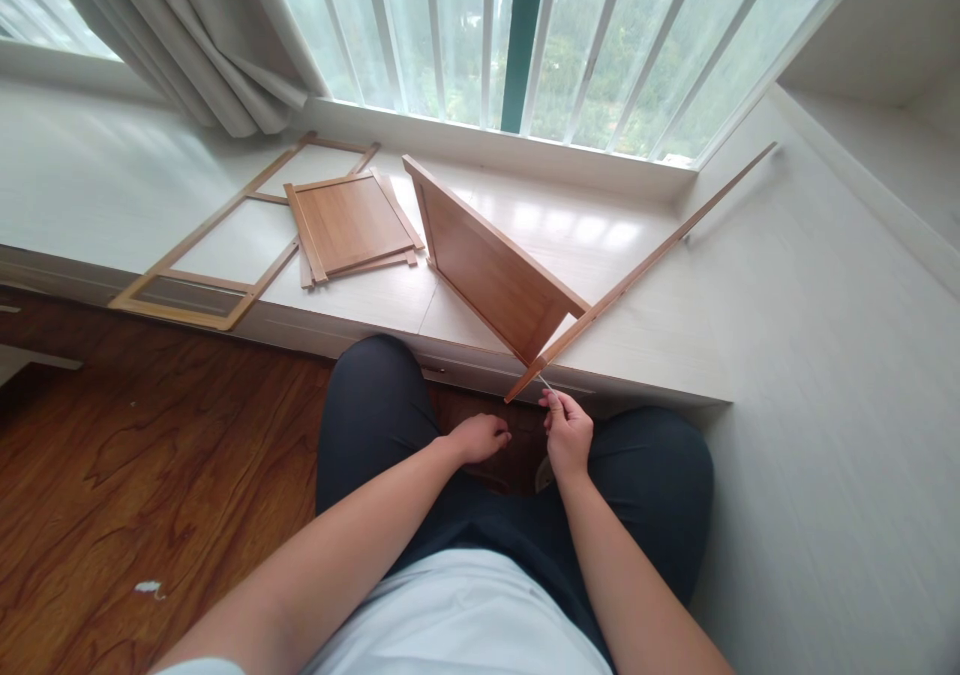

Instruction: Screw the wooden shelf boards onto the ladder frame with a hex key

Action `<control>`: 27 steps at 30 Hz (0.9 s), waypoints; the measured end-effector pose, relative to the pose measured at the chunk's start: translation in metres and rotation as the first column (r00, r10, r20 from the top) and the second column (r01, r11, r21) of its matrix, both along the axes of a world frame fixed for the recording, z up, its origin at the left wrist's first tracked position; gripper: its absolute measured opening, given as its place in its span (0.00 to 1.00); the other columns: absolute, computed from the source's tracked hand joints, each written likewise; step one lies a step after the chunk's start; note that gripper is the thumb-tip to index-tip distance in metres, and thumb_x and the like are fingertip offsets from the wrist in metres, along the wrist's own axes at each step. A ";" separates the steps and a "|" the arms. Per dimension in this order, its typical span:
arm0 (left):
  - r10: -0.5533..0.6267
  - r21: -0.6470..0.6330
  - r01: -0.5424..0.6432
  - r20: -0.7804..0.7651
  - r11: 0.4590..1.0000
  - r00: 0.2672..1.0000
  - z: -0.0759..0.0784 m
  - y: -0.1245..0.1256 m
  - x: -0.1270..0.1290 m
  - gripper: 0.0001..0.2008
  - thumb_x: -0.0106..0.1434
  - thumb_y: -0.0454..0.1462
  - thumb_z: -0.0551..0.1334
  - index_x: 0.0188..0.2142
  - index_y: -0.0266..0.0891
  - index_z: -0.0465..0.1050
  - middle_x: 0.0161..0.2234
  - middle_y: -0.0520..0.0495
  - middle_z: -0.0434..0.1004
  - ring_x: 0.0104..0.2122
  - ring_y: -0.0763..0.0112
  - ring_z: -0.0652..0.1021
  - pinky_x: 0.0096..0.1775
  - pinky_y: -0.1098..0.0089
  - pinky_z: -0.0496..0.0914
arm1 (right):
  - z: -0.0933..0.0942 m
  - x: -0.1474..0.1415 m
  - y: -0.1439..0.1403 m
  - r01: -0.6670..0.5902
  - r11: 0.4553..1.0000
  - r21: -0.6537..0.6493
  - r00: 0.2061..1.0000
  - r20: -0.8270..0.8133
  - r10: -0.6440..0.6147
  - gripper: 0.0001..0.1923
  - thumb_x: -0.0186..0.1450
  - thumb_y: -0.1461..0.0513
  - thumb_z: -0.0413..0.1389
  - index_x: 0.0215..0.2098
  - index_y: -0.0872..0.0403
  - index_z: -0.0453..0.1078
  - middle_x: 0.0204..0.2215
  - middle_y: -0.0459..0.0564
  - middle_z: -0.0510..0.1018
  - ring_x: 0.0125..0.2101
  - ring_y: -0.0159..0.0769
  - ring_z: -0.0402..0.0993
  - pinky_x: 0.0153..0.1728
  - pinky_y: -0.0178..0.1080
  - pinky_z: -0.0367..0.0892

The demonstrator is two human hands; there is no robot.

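A thin metal hex key (pixel 547 384) is pinched in my right hand (pixel 568 435), its tip against the near end of a long wooden side frame (pixel 645 270). That frame stands on edge and slants away to the right. Joined to it or touching it is a tilted wooden panel (pixel 487 265), raised on one long edge on the white ledge. Between my knees hovers my left hand (pixel 480 439), fingers curled in; whatever they may hold is hidden. It touches neither wooden part.
Stacked wooden panels (pixel 352 223) lie left on the white ledge (pixel 465 310), partly over an open wooden frame (pixel 195 235) that overhangs the front edge. A white cabinet side (pixel 817 285) bounds the right. Behind are a barred window (pixel 600 55) and grey curtain (pixel 195 35).
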State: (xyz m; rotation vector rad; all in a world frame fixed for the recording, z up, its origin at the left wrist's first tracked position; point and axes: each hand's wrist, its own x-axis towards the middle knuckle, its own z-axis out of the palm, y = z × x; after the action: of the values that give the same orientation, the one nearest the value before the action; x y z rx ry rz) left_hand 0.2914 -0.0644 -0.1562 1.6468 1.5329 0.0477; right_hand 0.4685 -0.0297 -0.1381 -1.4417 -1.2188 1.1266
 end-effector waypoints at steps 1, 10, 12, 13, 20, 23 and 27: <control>0.000 0.002 0.000 0.003 1.000 1.000 0.000 0.000 0.000 0.14 0.67 0.44 0.56 0.35 0.42 0.80 0.35 0.44 0.83 0.38 0.62 0.80 0.39 0.69 0.69 | 0.000 0.000 0.000 -0.001 1.000 -0.011 1.000 -0.011 0.001 0.24 0.65 0.45 0.57 0.43 0.55 0.79 0.30 0.50 0.80 0.20 0.30 0.63 0.21 0.34 0.60; 0.002 0.009 -0.002 0.005 1.000 1.000 0.000 0.000 0.000 0.14 0.67 0.43 0.57 0.35 0.41 0.80 0.35 0.44 0.82 0.38 0.61 0.80 0.39 0.69 0.68 | 0.010 -0.002 0.000 -0.038 0.998 -0.055 0.991 -0.130 0.030 0.25 0.64 0.43 0.57 0.27 0.56 0.75 0.21 0.48 0.75 0.17 0.28 0.61 0.17 0.32 0.54; 0.002 0.011 -0.002 0.008 1.000 1.000 0.001 0.000 0.000 0.14 0.67 0.43 0.57 0.36 0.42 0.80 0.36 0.45 0.82 0.38 0.61 0.80 0.39 0.69 0.68 | 0.011 -0.002 0.002 -0.058 0.996 -0.065 0.985 -0.165 0.047 0.25 0.63 0.43 0.58 0.25 0.56 0.74 0.19 0.48 0.74 0.17 0.28 0.60 0.16 0.33 0.53; 0.001 0.012 -0.001 0.009 1.000 1.000 0.001 0.000 0.000 0.14 0.67 0.43 0.57 0.36 0.42 0.80 0.36 0.45 0.82 0.38 0.61 0.80 0.39 0.69 0.68 | 0.011 -0.002 0.002 -0.065 0.996 -0.069 0.982 -0.183 0.052 0.25 0.63 0.43 0.58 0.25 0.56 0.74 0.19 0.48 0.74 0.16 0.28 0.60 0.16 0.33 0.53; 0.007 0.005 -0.007 0.019 1.000 1.000 0.003 -0.001 -0.001 0.14 0.67 0.43 0.57 0.35 0.42 0.79 0.36 0.45 0.83 0.38 0.62 0.80 0.39 0.69 0.69 | 0.009 -0.005 0.000 -0.051 0.996 -0.068 0.974 -0.224 0.035 0.24 0.64 0.44 0.58 0.31 0.56 0.75 0.23 0.47 0.75 0.17 0.27 0.61 0.14 0.31 0.55; 0.012 0.004 -0.012 0.028 1.000 1.000 0.003 -0.001 -0.002 0.14 0.67 0.43 0.56 0.34 0.42 0.79 0.36 0.45 0.83 0.38 0.62 0.80 0.41 0.68 0.69 | 0.008 -0.006 0.000 -0.037 0.998 -0.056 0.972 -0.233 0.023 0.22 0.64 0.45 0.58 0.32 0.56 0.75 0.24 0.47 0.75 0.17 0.26 0.61 0.15 0.30 0.55; 0.012 0.009 -0.012 0.045 1.000 0.999 0.002 -0.002 -0.003 0.14 0.66 0.42 0.56 0.33 0.41 0.79 0.35 0.45 0.83 0.37 0.63 0.80 0.40 0.69 0.68 | 0.005 -0.010 0.001 -0.018 0.993 -0.114 0.895 -0.445 -0.034 0.20 0.62 0.46 0.60 0.33 0.55 0.72 0.25 0.46 0.75 0.17 0.27 0.62 0.14 0.31 0.56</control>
State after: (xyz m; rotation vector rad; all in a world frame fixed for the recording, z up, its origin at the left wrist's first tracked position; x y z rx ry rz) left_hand 0.2886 -0.0660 -0.1546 1.6329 1.5105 0.0974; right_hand 0.4586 -0.0289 -0.1328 -1.1765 -0.8310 1.4466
